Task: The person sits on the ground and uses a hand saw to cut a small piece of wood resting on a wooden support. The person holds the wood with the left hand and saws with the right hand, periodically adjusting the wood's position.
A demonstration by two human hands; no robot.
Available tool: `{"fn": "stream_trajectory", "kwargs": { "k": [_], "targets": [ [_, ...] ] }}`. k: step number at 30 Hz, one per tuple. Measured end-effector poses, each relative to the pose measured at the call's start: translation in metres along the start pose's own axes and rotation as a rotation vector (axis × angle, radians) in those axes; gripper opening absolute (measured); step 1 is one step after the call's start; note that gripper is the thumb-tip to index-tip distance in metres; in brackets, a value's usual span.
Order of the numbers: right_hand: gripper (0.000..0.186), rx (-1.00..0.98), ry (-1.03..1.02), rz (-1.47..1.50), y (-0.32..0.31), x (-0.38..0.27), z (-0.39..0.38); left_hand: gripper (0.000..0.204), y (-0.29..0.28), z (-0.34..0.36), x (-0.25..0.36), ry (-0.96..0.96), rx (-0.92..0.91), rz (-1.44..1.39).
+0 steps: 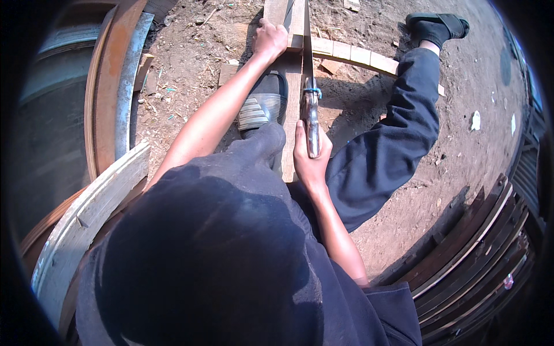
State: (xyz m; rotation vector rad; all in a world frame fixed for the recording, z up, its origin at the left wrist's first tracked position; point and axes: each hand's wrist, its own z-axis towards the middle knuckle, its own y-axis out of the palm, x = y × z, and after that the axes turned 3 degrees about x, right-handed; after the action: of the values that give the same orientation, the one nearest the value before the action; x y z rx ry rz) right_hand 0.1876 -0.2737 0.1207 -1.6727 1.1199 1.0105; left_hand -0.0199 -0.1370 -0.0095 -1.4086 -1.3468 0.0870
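My right hand (312,158) is closed round the worn wooden handle of a handsaw (312,115), which has a blue tie near the blade. The blade points straight away from me and runs out at the top edge, close along a pale wooden plank (292,86). My left hand (270,39) is closed at the plank's left side near its far end, with the fingertips partly hidden. My left foot, in a black sandal (264,104), rests beside or partly on the plank; I cannot tell which.
A crosspiece of wood (358,56) with marked lines lies under the plank toward my outstretched right leg (398,132). Long boards (109,86) lean at the left, with a curved white board (92,219) nearer. Dark slats (473,254) are stacked at the lower right. Wood scraps litter the dirt.
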Motion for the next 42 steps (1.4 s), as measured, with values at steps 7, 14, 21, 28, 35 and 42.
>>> {"fn": "stream_trajectory", "kwargs": {
  "k": [7,14,21,28,35,42],
  "targets": [
    [0.026,0.059,0.120,0.251,0.006,-0.002,0.074,0.067,-0.005,-0.002,0.015,0.010,0.016,0.024],
    [0.020,0.246,-0.346,-0.012,-0.052,-0.042,0.090,0.062,0.002,-0.004,0.000,0.282,0.225,0.041],
    [0.033,0.405,-0.314,0.101,-0.103,-0.095,0.122,0.066,-0.042,-0.003,0.000,0.925,-0.260,0.577],
    [0.033,0.400,-0.251,0.214,-0.107,-0.090,0.131,0.068,-0.043,-0.013,-0.003,1.099,-0.249,0.416],
    [0.034,0.421,-0.267,0.170,-0.098,-0.099,0.130,0.070,-0.035,-0.024,-0.013,1.151,-0.033,0.417],
    [0.025,0.383,-0.301,0.097,-0.103,-0.090,0.132,0.072,-0.035,-0.035,-0.007,1.176,-0.052,0.471]
  ]
}}
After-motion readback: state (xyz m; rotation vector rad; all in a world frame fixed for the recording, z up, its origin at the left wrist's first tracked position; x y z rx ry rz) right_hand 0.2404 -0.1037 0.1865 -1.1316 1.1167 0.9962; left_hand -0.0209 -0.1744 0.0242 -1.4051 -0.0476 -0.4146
